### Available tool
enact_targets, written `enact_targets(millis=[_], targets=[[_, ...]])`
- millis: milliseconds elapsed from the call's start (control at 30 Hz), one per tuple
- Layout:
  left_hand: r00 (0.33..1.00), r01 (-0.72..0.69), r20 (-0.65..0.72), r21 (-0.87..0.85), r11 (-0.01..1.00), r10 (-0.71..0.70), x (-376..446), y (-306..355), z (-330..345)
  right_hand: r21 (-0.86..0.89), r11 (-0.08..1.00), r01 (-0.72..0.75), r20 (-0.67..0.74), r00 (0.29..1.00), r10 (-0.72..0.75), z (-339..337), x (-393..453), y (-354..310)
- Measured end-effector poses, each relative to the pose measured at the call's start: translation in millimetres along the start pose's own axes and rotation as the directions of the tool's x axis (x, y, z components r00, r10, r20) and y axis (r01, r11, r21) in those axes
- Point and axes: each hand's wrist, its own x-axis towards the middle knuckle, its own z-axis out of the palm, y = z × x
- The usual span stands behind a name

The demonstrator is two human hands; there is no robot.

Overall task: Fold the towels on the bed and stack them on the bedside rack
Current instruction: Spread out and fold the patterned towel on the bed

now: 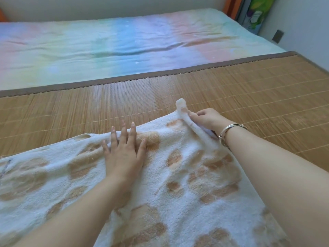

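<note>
A white towel [187, 175] with soft tan blotches lies spread over the near part of a bed, filling the lower half of the view. Its pile looks thick and fluffy. The near edge and left side run out of the picture, so its full shape cannot be seen; a faint grey mark sits at its far left edge, too blurred to read.

Two bare forearms reach in from the near edge. The left hand [124, 152] lies flat on the towel near its far edge, fingers straight and spread, pressing the cloth. The right hand [207, 118], with a silver bangle [229, 130] on the wrist, has its fingers curled round the towel's far right corner, lifting it into a narrow raised ridge whose tip pokes up past the fingers.

Under the towel lies a woven bamboo mat [249, 90] with a brown bound edge. Beyond it stretches a pastel rainbow-coloured sheet [106, 47]. At the far right corner stand colourful objects [256, 13], partly cut off.
</note>
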Motion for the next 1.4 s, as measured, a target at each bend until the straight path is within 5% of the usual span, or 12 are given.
enact_targets(millis=[100,200,333,467,567,733,1000,1200,1300,1400], targets=[[0.999,-0.011,-0.044,-0.021,1.000,0.010,-1,-3,8,-0.021,0.987,0.161,-0.261,0.952,-0.161,2,15,-1],[0.997,-0.010,-0.082,-0.020,1.000,0.008,-1,-7,13,-0.012,0.990,0.138,-0.497,0.859,-0.126,-5,29,3],[1.000,-0.005,-0.008,0.031,1.000,0.005,1,-5,14,-0.024,1.000,0.000,-0.393,0.919,-0.010,4,37,11],[1.000,-0.013,-0.013,-0.065,0.998,0.012,17,5,1,-0.111,0.989,0.101,-0.373,0.918,-0.136,1,31,12],[0.974,-0.228,-0.042,-0.118,0.967,0.224,34,21,-7,-0.153,0.964,0.215,-0.434,0.862,-0.261,-7,13,29],[0.860,-0.462,0.136,-0.201,0.864,0.492,23,80,1,-0.443,0.887,0.129,-0.332,0.895,-0.296,-16,-43,81],[0.869,-0.392,0.305,-0.052,0.918,0.389,43,123,24,-0.593,0.804,-0.036,-0.357,0.907,-0.223,-9,-49,96],[0.874,-0.334,0.406,0.102,0.937,0.267,61,138,29,-0.600,0.800,0.013,-0.349,0.895,-0.277,-24,-59,101],[0.899,-0.325,0.353,0.146,0.934,0.257,51,152,25,-0.518,0.855,0.019,-0.292,0.936,-0.198,-37,-79,105],[0.910,-0.402,0.147,0.083,0.912,0.388,17,167,19,-0.421,0.907,0.004,-0.167,0.983,-0.082,-50,-115,114]])
